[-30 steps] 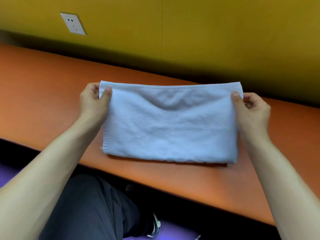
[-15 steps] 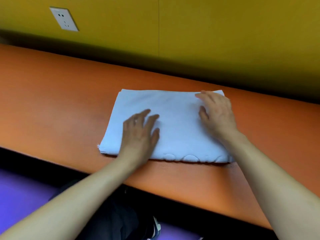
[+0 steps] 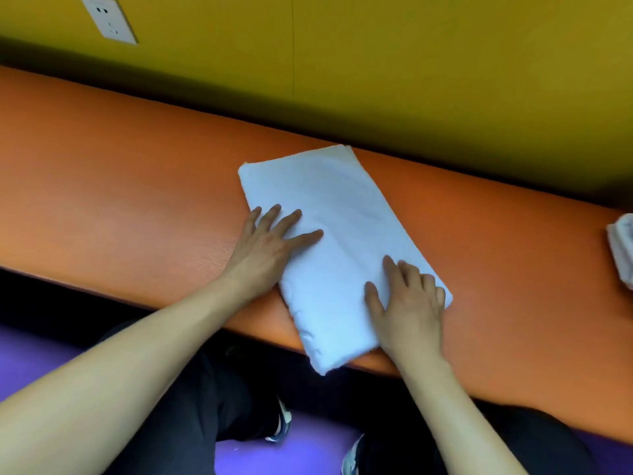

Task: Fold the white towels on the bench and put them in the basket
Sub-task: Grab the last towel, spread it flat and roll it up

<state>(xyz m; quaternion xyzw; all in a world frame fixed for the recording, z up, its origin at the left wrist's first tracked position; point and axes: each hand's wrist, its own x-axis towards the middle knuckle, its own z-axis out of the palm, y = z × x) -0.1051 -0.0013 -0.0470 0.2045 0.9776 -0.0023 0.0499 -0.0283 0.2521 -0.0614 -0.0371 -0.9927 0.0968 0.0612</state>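
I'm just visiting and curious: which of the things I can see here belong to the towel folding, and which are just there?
Part of the job:
- folded white towel, flat on the bench
- orange bench
- left hand and right hand, pressing flat on it
- another white cloth at the right edge, likely a towel

Just there:
- wall socket
- purple floor

No basket is in view.

Both bare forearms reach forward; the left hand [image 3: 270,248] lies palm down, fingers spread and angled rightward; the right hand [image 3: 409,305] lies flat too, fingers together, thumb splayed left.
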